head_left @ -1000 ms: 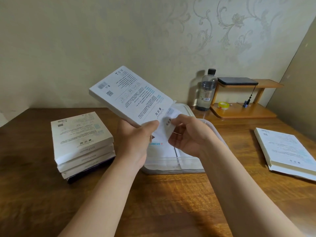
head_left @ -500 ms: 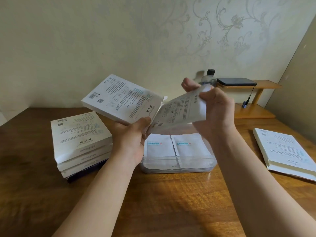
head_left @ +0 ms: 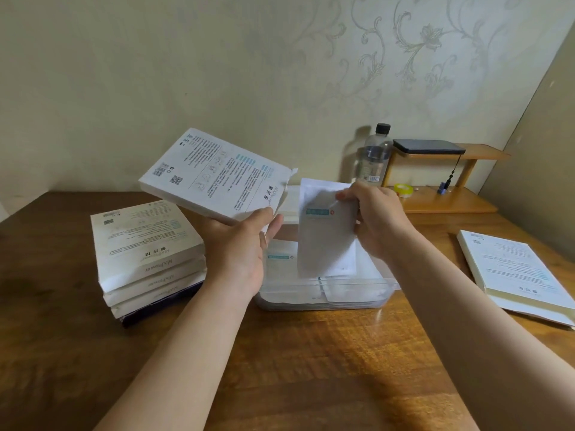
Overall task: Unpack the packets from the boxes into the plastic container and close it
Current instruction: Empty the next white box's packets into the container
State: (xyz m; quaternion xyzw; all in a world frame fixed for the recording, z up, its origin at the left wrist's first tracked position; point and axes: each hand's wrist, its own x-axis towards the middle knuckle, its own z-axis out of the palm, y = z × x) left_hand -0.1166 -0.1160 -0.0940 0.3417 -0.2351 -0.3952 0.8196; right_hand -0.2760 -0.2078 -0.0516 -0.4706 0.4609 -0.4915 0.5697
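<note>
My left hand [head_left: 239,247] grips a flat white printed box [head_left: 214,175] by its near corner, holding it up with its open end flap toward the right. My right hand [head_left: 376,219] pinches a white packet [head_left: 325,231] with a teal label, held upright over the clear plastic container [head_left: 357,293]. Inside the container lie several white packets [head_left: 280,265] in two rows. Its lid [head_left: 291,206] rests behind it, mostly hidden by the box and the held packet.
A stack of three white boxes [head_left: 146,259] stands on the wooden table [head_left: 311,353] at the left. One flat box [head_left: 513,272] lies at the right. At the back right, a bottle [head_left: 371,157] and a small wooden shelf [head_left: 448,200] with a dark case and tape.
My right hand has pulled the packet fully out of the box, turned it upright and lowered it over the container. The box in my left hand has stayed raised.
</note>
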